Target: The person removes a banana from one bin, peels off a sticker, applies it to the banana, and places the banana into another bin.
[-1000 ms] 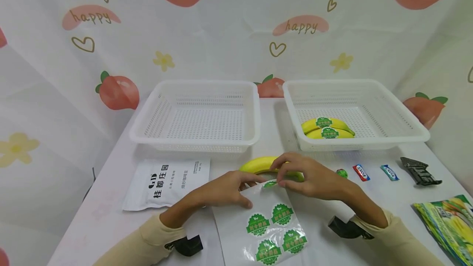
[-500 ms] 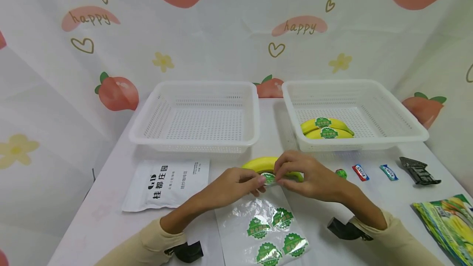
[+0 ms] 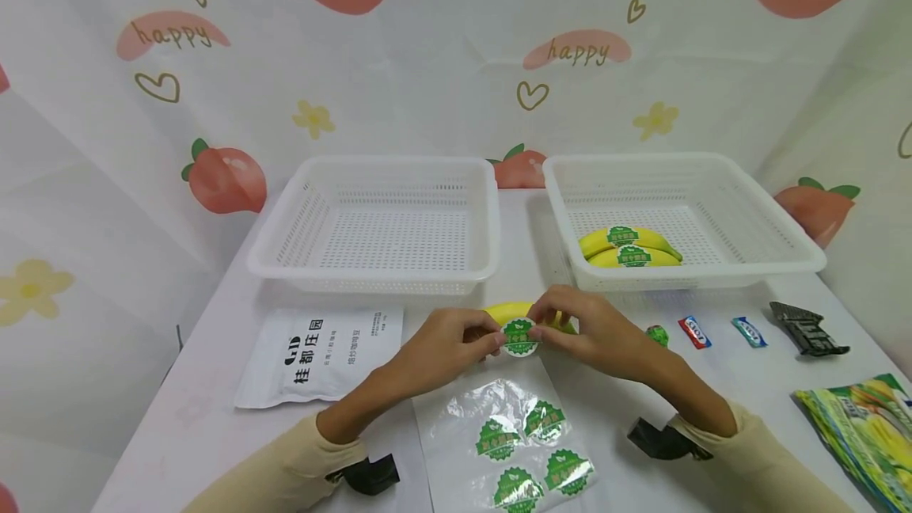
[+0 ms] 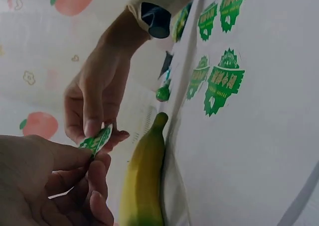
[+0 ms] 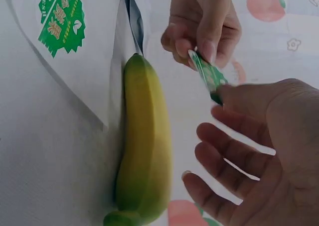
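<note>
**Holding one green sticker between two hands, over a banana**

Head view. Left hand [image 3: 445, 343] and right hand [image 3: 584, 327] each pinch an edge of the round green sticker [image 3: 519, 336], held just in front of the loose banana [image 3: 509, 312]. Nearer the person than that banana: sticker sheet [image 3: 502, 442], four green stickers on it. Left of the banana: white pouch [image 3: 321, 355]. Behind it to the left: left basket [image 3: 378, 222], nothing seen inside. Behind it to the right: right basket [image 3: 677, 216], holding two stickered bananas [image 3: 627, 247]. Right of the banana: small green ball [image 3: 657, 334], two wrapped sweets [image 3: 720, 332], black clip [image 3: 808, 328], green packet [image 3: 865, 430].

Left wrist view. Banana lies along the sheet's edge, stem end towards the green ball; sticker seen edge-on, clear of the peel, pinched by thumb and fingertips of both hands. Baskets are out of frame.

Right wrist view. Right thumb and forefinger nip the sticker's edge, remaining fingers spread and loose; the left hand's fingertips grip the opposite edge. Banana's green tip is visible here only.
</note>
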Demonstrator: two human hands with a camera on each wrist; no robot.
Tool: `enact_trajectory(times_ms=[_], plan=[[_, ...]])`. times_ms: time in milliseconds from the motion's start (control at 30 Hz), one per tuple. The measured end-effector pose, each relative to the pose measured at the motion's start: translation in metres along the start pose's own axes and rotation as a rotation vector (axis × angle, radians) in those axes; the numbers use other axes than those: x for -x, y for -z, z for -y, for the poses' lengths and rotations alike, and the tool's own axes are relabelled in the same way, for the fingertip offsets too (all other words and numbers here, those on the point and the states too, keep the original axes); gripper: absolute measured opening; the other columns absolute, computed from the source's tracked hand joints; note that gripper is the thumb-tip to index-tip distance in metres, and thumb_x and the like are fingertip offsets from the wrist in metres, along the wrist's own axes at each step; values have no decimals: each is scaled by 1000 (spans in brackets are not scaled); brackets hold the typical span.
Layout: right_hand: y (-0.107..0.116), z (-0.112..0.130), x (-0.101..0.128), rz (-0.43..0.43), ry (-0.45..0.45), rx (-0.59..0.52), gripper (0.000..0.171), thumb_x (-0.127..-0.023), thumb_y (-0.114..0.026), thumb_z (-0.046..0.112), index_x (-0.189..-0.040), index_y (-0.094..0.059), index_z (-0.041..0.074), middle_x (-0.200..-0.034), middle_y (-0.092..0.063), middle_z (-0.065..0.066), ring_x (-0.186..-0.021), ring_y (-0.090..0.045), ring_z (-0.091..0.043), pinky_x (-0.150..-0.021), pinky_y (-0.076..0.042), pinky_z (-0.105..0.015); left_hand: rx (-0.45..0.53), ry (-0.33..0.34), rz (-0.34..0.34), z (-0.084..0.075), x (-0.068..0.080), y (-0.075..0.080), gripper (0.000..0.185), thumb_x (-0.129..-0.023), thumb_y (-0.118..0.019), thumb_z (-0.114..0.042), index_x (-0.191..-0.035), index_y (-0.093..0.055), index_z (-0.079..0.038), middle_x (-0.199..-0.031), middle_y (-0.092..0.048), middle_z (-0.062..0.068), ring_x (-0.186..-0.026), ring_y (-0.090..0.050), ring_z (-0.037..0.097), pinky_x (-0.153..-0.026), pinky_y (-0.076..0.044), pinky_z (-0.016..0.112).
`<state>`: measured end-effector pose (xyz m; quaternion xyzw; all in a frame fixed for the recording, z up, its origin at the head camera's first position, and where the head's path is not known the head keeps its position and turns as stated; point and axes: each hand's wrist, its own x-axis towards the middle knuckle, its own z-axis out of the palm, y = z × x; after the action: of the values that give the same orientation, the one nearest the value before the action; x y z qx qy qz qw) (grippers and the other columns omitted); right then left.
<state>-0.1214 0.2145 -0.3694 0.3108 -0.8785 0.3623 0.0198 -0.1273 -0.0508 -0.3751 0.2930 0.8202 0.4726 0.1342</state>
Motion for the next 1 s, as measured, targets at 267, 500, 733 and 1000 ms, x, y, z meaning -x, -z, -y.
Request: enact_trajectory(times_ms=[267, 500, 733, 1000], plan=[[-7, -9, -6, -72, -84, 9, 5, -99, -76, 13, -97, -74, 16, -114, -70, 1, -111, -63, -20, -93, -58, -48, -274, -111, -120, 4, -15, -9, 32, -101, -75, -20, -129, -73, -5, -129, -72, 7, -120, -64, 25, -97, -52, 42], [-12, -17, -8, -67, -139, -3, 5, -99, -76, 15, -97, -74, 11, -109, -69, 1, -102, -65, -17, -87, -57, -40, -340, -109, -100, 9, -22, -12, 42, -100, -75, -24, -137, -68, -5, -134, -71, 9, -120, -64, 26, -91, -50, 39], [-16, -17, -7, -40, -107, 10, 4, -98, -76, 10, -96, -72, 10, -103, -67, 3, -94, -65, -12, -83, -58, -35, -347, -94, -106, 13, -25, -15, 32, -98, -79, -24, -123, -72, -5, -115, -71, 9, -94, -60, 18, -80, -47, 31], [-16, -13, -7, -61, -111, -2, 18, -94, -80, 6, -104, -68, 14, -109, -67, 3, -104, -65, -18, -89, -58, -41, -320, -70, -110, 15, -28, -16, 29, -97, -80, -20, -117, -65, -6, -108, -68, 7, -88, -57, 16, -76, -46, 29]])
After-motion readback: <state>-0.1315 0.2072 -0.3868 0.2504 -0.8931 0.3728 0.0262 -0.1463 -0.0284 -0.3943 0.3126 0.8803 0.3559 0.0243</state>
